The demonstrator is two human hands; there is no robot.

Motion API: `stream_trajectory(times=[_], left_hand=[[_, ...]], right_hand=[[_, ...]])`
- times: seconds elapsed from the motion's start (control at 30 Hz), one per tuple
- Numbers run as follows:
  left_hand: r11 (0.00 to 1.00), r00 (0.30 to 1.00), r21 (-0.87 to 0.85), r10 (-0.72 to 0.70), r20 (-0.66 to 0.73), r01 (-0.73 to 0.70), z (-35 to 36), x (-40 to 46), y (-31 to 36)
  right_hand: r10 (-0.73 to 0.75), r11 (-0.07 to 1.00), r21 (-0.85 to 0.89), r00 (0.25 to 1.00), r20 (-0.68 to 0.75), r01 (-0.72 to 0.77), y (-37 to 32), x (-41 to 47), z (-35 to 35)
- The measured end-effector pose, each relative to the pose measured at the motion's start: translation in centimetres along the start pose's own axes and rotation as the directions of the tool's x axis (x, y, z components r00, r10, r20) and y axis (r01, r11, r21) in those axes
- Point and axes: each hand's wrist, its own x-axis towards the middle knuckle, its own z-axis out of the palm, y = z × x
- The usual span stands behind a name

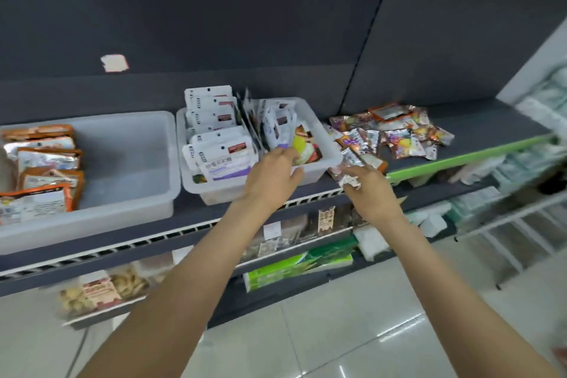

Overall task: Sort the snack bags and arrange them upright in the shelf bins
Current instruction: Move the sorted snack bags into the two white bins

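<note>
The left hand [271, 173] reaches into the right half of the middle bin [329, 144], fingers extended and lying against the white-and-purple bags [277, 127] that lean there; the fingers look straight rather than curled, so it seems to steady or press the row, not grip it. The right hand [366, 190] hovers at the front edge of the shelf [478, 129], just right of that bin, its fingers pinching a small crinkled foil bag [348, 181].

In the left half of the same bin stand white bags with dark red labels [214, 120], packed in upright rows. A colourful bag [303, 144] lies tilted against the bin's right wall. Further left, the large bin [135, 159] holds orange-edged bags [40, 169] stacked at its left end, with much of its floor bare. To the right, a loose pile of snack bags [395, 132] lies flat on the shelf, unsorted.

The step in hand looks like feeding one bag from the pile into the middle bin while the other hand holds the row back. The next move probably calls for turning the foil bag upright and slipping it into the gap the left hand keeps clear, without toppling the leaning bags.

Print on the bags is too blurred to read; no brand can be made out.
</note>
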Motion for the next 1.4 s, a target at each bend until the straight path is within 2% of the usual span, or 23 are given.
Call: stream_trajectory(times=[0.23, 0.53, 0.63, 0.83, 1.03, 1.27, 1.33, 1.4], left_hand=[[1.0, 0.999, -0.019, 0.025, 0.042, -0.024, 7.3, 6.4, 8.6], [0.998, 0.996, -0.067, 0.012, 0.088, -0.006, 15.1, 18.3, 11.8], [0.999, 0.988, -0.046, -0.008, 0.154, 0.016, 17.6, 22.0, 11.9], [0.991, 0.968, 0.05, -0.134, 0.213, 0.127, 20.8, 27.8, 10.4], [0.958, 0.926, 0.118, -0.282, 0.252, 0.26, 22.6, 31.4, 9.4], [0.907, 0.905, 0.274, -0.378, 0.193, 0.32, 23.3, 32.9, 9.8], [0.891, 0.911, 0.335, -0.377, 0.17, 0.306, 23.1, 33.1, 10.2], [0.898, 0.914, 0.298, -0.378, 0.147, 0.324, 22.9, 33.1, 10.6]], right_hand=[[0.1, 0.995, -0.006, 0.995, -0.007, -0.1, 12.3, 3.4, -4.4], [0.116, 0.993, 0.0, 0.993, -0.001, -0.116, 21.4, 13.5, -5.2], [0.121, 0.993, -0.02, 0.992, 0.03, -0.12, 23.9, 17.2, -5.4], [0.155, 0.988, -0.039, 0.98, 0.125, -0.151, 28.2, 23.2, -5.4], [0.121, 0.991, -0.083, 0.95, 0.289, -0.101, 31.6, 27.5, -3.9], [0.118, 0.992, -0.067, 0.958, 0.261, -0.104, 33.9, 30.6, -3.2], [0.092, 0.996, -0.005, 0.975, 0.204, -0.093, 34.0, 31.2, -3.6], [0.072, 0.99, 0.11, 0.986, 0.149, -0.089, 34.2, 31.6, -4.3]])
